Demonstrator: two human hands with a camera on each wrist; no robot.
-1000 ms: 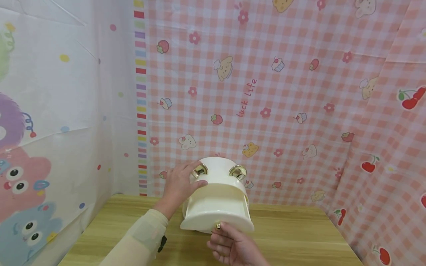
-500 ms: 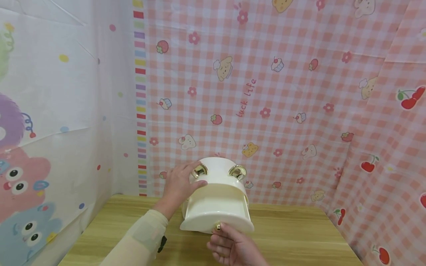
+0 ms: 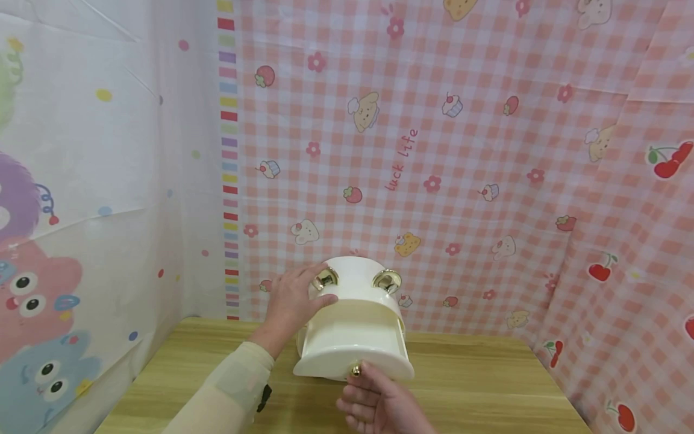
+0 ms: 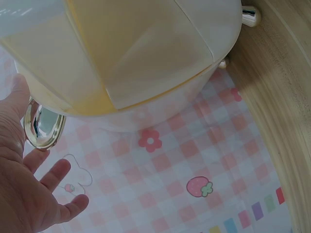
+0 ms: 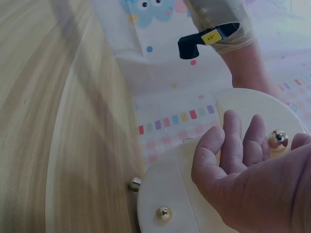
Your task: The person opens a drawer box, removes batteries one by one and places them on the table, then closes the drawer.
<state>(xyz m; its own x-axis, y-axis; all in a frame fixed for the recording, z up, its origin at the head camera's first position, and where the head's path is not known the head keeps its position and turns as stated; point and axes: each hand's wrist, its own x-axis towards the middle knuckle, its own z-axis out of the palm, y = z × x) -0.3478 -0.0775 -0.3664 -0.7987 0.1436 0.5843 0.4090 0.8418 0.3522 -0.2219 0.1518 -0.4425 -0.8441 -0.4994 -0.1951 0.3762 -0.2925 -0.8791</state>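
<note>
A white rounded drawer box with two gold eye-like rings stands on the table, its upper drawer pulled out toward me. My left hand holds the box's top left, thumb on the front edge and fingers around the gold ring. In the left wrist view, the other fingertips hang free beside that ring. With my right hand I pinch the gold knob on the drawer front. The right wrist view has this knob between thumb and fingers. The part of the drawer's inside that shows holds nothing.
A second gold knob sits on the lower front of the box, near a gold foot. The wooden table reaches back to a pink checked cloth. A white cartoon-printed cloth hangs at the left.
</note>
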